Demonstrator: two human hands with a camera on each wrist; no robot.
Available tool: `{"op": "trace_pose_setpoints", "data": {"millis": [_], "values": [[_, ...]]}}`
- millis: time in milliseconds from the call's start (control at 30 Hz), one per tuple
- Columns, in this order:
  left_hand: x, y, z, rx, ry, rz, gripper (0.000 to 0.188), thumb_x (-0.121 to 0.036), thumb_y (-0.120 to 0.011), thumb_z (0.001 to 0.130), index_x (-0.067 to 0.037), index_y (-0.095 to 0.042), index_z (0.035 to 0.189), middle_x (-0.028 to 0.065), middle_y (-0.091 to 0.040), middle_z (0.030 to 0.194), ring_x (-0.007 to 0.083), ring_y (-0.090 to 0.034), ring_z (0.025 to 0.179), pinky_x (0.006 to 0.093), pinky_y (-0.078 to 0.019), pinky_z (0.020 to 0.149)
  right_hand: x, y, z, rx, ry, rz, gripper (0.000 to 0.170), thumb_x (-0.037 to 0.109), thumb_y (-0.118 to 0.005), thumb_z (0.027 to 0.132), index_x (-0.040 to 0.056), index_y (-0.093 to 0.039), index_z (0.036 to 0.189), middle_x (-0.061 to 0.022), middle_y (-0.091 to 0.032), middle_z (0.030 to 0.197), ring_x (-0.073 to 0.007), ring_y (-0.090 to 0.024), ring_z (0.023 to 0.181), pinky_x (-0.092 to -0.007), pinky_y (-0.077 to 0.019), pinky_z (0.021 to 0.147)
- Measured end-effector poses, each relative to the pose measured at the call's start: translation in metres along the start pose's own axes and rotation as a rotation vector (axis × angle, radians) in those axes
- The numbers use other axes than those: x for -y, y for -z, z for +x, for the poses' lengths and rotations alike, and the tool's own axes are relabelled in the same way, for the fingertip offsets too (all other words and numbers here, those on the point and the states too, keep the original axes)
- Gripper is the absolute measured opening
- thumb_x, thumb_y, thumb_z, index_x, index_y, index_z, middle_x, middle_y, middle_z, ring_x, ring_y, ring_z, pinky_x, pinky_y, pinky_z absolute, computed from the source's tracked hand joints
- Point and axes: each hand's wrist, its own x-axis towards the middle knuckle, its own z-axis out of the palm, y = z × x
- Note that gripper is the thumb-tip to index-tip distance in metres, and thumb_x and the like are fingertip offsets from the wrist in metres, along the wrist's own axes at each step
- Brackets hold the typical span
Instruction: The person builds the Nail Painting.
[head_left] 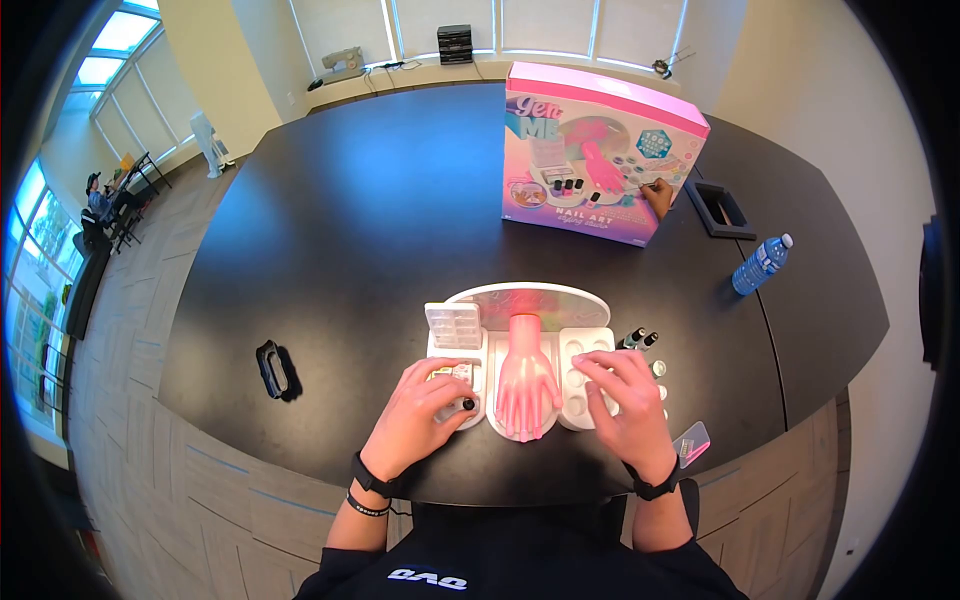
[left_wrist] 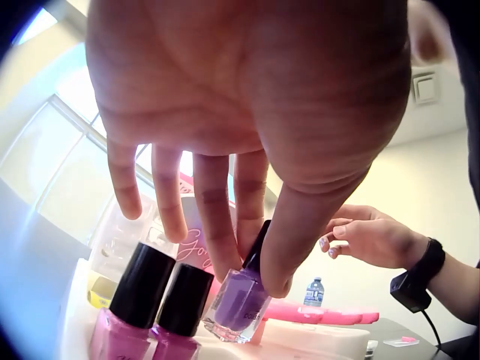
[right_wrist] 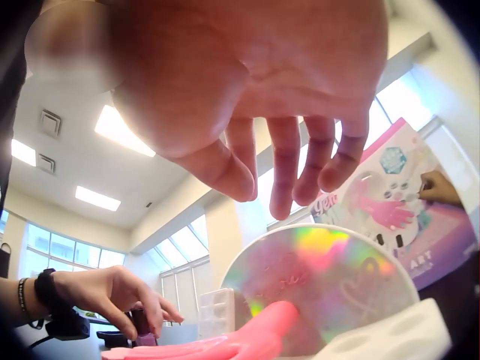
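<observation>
The wearer's black shirt (head_left: 520, 545) is nearest, bearing white lettering too distorted to read with certainty. Beyond it spreads the dark table (head_left: 350, 200), where an upright pink-and-purple box (head_left: 600, 150) reads "NAIL ART". Before the box sits a white nail station; its shiny back panel (head_left: 580, 305) carries script starting "Gor". A pink model hand (head_left: 525, 380) lies along the middle, fingers towards the person. The right hand (head_left: 632, 410) holds nothing, fingers loosely bent above a palette (head_left: 575, 408) of round wells. The left hand (head_left: 408, 420) pinches a purple polish bottle (left_wrist: 238, 306) between thumb and fingers at the station's left section, just beside two pink polish bottles (left_wrist: 124, 343). Clear glass shows purple inside; its side lettering is illegible. Its black cap is uppermost, its long axis roughly parallel to its neighbours'. Whether its base touches the tray I cannot tell.
</observation>
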Motion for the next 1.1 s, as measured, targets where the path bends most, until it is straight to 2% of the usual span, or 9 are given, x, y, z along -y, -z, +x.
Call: {"op": "trace_pose_setpoints", "data": {"millis": [267, 400, 633, 833, 900, 1100], "values": [[0.016, -0.007, 0.0, 0.037, -0.035, 0.043, 0.022, -0.011, -0.091, 0.08, -0.009, -0.077, 0.097, 0.0034, -0.079, 0.103, 0.0318, -0.065, 0.133, 0.0547, -0.0435, 0.122, -0.028, 0.03, 0.002, -0.132, -0.123, -0.126, 0.032, -0.004, -0.07, 0.093, 0.0033, -0.078, 0.123, -0.0127, -0.076, 0.12, -0.0345, -0.067, 0.109, -0.0437, -0.0556, 0.094], [0.018, -0.008, -0.001, 0.044, -0.027, 0.052, 0.022, -0.011, -0.091, 0.08, -0.01, -0.077, 0.097, 0.0032, -0.079, 0.102, 0.0318, -0.065, 0.132, 0.0547, -0.0422, 0.124, -0.043, 0.043, 0.0, -0.166, -0.191, -0.194, 0.031, -0.002, -0.07, 0.093, 0.0033, -0.078, 0.123, -0.0131, -0.076, 0.12, -0.0345, -0.066, 0.109, -0.0439, -0.0552, 0.094], [0.019, -0.01, -0.002, 0.074, -0.003, 0.084, 0.022, -0.012, -0.09, 0.081, -0.01, -0.077, 0.098, 0.0043, -0.078, 0.104, 0.0313, -0.065, 0.132, 0.054, -0.0399, 0.126, -0.077, 0.046, -0.004, -0.129, -0.234, -0.257, 0.028, 0.001, -0.073, 0.093, 0.004, -0.078, 0.12, -0.013, -0.076, 0.121, -0.0349, -0.066, 0.111, -0.0446, -0.0553, 0.096], [0.02, -0.011, -0.002, 0.077, 0.013, 0.076, 0.022, -0.012, -0.09, 0.082, -0.009, -0.077, 0.099, 0.0053, -0.078, 0.105, 0.0311, -0.064, 0.132, 0.054, -0.0394, 0.127, -0.097, 0.038, -0.01, -0.023, -0.294, -0.267, 0.023, 0.007, -0.076, 0.093, 0.0072, -0.081, 0.116, -0.0123, -0.075, 0.128, -0.0363, -0.064, 0.124, -0.0476, -0.0527, 0.106], [0.021, -0.011, -0.001, 0.079, 0.016, 0.07, 0.022, -0.012, -0.09, 0.081, -0.009, -0.077, 0.099, 0.0054, -0.078, 0.105, 0.0311, -0.064, 0.132, 0.054, -0.0393, 0.127, -0.102, 0.033, -0.014, 0.07, -0.338, -0.267, 0.022, 0.012, -0.077, 0.094, 0.0087, -0.082, 0.115, -0.0132, -0.074, 0.133, -0.0393, -0.06, 0.135, -0.0513, -0.0485, 0.114], [0.02, -0.01, -0.003, 0.067, 0.037, 0.06, 0.023, -0.011, -0.09, 0.081, -0.009, -0.076, 0.1, 0.0064, -0.078, 0.108, 0.0316, -0.064, 0.133, 0.0545, -0.0392, 0.127, -0.116, 0.022, -0.022, 0.138, -0.349, -0.343, 0.021, 0.015, -0.075, 0.096, 0.0105, -0.083, 0.115, -0.0139, -0.071, 0.137, -0.0442, -0.055, 0.143, -0.0584, -0.0376, 0.125]]}}
